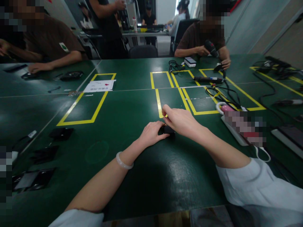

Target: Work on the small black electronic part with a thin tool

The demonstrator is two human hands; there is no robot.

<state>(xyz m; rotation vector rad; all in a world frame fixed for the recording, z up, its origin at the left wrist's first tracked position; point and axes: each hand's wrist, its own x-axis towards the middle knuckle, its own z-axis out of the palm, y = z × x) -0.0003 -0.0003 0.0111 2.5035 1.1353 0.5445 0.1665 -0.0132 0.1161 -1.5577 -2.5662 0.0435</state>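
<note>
In the middle of the green table, a small black block-shaped part (169,130) rests under my hands. My left hand (153,133) grips its left side, thumb in front and fingers behind. Just above it is my right hand (181,121), fingers curled together in a pinch near the top of the part. Whatever sits between those right fingertips is hidden or too small to make out. A pale bangle (123,160) circles my left wrist.
Yellow tape rectangles (77,121) mark the table. Black parts (61,133) and a plastic pouch (33,179) lie left. To the right are a phone-like object (246,126), an electric screwdriver (208,79) and cables (227,94). Co-workers sit opposite, one holding a power driver (211,48).
</note>
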